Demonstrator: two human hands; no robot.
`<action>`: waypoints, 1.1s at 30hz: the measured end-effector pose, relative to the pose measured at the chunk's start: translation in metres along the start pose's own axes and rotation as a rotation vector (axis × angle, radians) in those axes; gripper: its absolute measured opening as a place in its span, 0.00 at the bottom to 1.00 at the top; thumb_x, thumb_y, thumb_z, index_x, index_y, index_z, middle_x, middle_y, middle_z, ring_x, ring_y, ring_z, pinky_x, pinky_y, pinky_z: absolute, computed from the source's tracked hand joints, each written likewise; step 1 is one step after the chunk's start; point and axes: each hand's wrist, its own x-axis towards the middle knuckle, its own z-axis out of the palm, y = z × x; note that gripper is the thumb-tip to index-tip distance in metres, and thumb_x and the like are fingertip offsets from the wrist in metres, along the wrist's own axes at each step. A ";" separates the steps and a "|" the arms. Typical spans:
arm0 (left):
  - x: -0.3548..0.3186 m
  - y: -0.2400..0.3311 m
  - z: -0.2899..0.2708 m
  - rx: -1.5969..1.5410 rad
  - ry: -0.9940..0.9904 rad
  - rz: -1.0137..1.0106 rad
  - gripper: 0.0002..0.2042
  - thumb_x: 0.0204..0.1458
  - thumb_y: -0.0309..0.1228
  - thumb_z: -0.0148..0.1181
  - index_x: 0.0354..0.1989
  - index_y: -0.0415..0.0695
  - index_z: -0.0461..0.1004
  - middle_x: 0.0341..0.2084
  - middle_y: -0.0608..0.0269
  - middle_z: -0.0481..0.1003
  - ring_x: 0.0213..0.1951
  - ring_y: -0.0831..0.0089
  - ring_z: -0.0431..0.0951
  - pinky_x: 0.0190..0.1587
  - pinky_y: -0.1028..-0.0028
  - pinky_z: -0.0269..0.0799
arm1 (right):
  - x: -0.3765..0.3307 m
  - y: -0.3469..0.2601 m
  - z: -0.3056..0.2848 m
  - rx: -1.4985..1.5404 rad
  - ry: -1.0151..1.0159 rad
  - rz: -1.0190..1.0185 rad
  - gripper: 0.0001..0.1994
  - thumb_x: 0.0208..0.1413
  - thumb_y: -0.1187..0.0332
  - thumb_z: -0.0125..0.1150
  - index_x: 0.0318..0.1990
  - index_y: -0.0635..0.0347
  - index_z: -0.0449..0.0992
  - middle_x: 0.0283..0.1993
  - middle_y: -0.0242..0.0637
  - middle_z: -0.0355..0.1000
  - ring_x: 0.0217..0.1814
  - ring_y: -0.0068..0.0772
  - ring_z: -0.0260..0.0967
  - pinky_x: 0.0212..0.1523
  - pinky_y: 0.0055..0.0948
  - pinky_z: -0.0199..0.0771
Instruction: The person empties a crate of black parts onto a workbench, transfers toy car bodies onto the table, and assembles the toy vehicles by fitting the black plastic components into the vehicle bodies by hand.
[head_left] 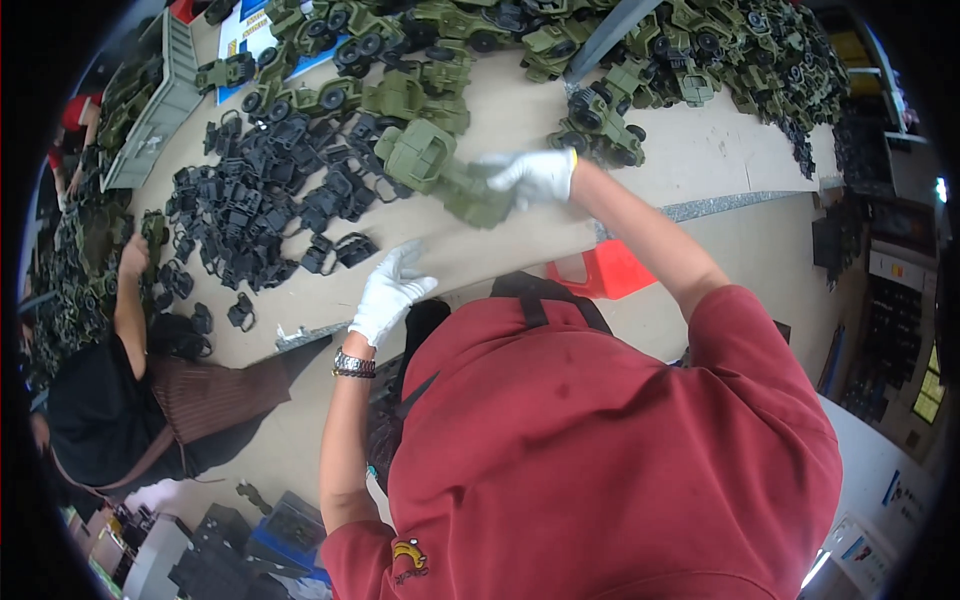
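Note:
My right hand (534, 177), in a white glove, grips the end of an olive-green toy jeep body (424, 158) above the tabletop. Motion smears the end of the body nearest the fingers. Nothing is in my left hand (389, 296), also gloved in white; its fingers are stretched out and the thumb stands apart, close to the table's near edge. A loose heap of black plastic frame parts (262, 190) lies ahead and to the left of it. Beyond the held body, several green toy jeeps (330, 95) with black wheels are bunched together.
More green jeeps (700, 45) are piled at the far right, behind a grey metal post (610, 40). A grey-green crate (150, 130) stands far left. A red plastic stool (610, 270) is under the table's near edge. At left, a co-worker's arm (130, 300) reaches over the table.

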 end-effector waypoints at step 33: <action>-0.031 0.059 -0.083 -0.718 -0.110 0.137 0.37 0.50 0.47 0.63 0.64 0.39 0.59 0.44 0.51 0.75 0.42 0.54 0.77 0.43 0.55 0.77 | 0.045 0.038 0.058 -1.053 1.143 -0.601 0.09 0.54 0.65 0.58 0.34 0.61 0.77 0.32 0.48 0.76 0.37 0.52 0.76 0.36 0.46 0.76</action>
